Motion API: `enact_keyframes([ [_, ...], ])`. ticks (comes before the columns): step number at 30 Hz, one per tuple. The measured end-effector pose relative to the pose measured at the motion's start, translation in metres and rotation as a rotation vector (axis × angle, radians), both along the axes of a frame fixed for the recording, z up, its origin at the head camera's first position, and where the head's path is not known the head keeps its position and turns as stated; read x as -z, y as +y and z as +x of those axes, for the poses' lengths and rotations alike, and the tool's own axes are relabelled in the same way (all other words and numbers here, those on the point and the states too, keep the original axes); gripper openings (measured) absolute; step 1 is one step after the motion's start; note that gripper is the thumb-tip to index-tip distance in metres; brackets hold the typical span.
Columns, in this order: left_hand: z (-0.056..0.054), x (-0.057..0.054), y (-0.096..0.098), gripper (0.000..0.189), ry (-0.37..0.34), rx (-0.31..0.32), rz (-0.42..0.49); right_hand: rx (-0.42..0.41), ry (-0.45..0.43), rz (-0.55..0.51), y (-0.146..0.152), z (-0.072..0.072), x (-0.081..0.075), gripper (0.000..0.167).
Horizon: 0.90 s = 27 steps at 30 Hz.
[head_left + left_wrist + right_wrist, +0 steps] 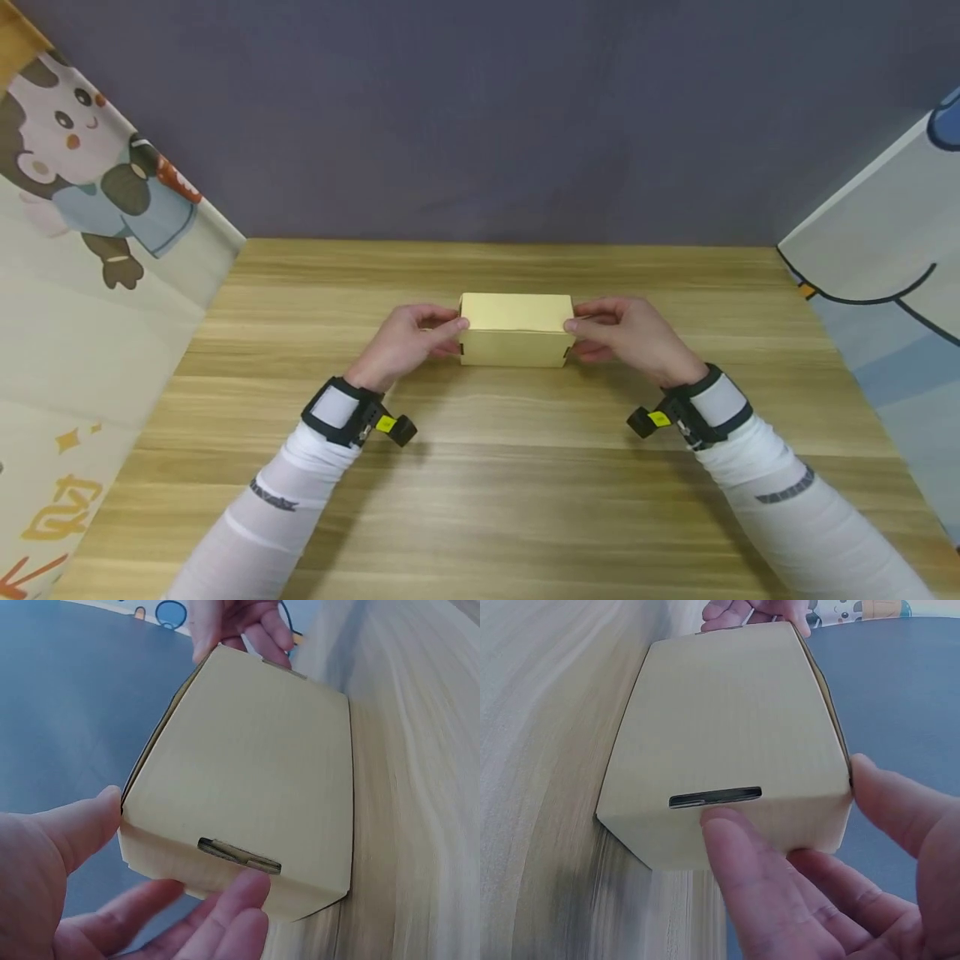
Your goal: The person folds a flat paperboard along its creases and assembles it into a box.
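A small yellow cardboard box (pixel 514 348) sits on the wooden table between the two hands, its long side facing me. Its lid is down, with a thin gap along the lid's edge in both wrist views. My left hand (pixel 411 340) grips the left end, thumb at the upper front corner and fingers along the end. At the right end, my right hand (pixel 630 335) holds the box in the same way. A dark slot shows near each end of the front panel (pixel 251 757), with fingertips close to it. The box's back and underside are hidden.
The wood-grain table (pixel 517 500) extends around the box. Behind it stands a dark grey-blue panel (pixel 510 125). Cartoon-printed sheets hang on the left (pixel 97 333) and right (pixel 862 225). Each wrist wears a strapped camera.
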<state>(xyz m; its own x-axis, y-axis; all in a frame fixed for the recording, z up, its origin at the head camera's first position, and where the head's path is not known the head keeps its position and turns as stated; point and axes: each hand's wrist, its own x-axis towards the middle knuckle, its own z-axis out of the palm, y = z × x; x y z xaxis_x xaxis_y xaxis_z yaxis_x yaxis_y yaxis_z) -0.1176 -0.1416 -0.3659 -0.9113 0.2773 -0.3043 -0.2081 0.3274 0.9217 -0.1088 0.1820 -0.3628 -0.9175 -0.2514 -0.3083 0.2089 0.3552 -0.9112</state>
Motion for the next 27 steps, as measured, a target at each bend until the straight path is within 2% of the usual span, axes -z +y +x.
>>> enact_keyframes([
  [4, 0.0, 0.001, 0.001, 0.051, -0.051, -0.009, 0.007, -0.001, -0.024, -0.011, -0.001, 0.0, 0.0, 0.067],
  [12, 0.005, -0.009, 0.007, 0.049, -0.011, -0.036, -0.021, -0.007, -0.006, -0.034, -0.003, 0.002, -0.008, 0.065],
  [16, 0.008, -0.017, 0.008, 0.048, 0.068, -0.051, -0.049, 0.03, 0.04, -0.004, -0.005, 0.005, -0.015, 0.066],
  [20, 0.009, -0.023, 0.008, 0.05, 0.162, -0.07, -0.094, 0.061, 0.127, 0.066, -0.007, 0.007, -0.022, 0.063],
  [23, 0.011, -0.025, 0.008, 0.05, 0.202, -0.105, -0.105, 0.071, 0.194, 0.112, -0.01, 0.009, -0.025, 0.059],
  [27, 0.011, -0.023, 0.01, 0.05, 0.234, -0.154, -0.084, 0.112, 0.24, 0.115, -0.014, 0.011, -0.023, 0.056],
])
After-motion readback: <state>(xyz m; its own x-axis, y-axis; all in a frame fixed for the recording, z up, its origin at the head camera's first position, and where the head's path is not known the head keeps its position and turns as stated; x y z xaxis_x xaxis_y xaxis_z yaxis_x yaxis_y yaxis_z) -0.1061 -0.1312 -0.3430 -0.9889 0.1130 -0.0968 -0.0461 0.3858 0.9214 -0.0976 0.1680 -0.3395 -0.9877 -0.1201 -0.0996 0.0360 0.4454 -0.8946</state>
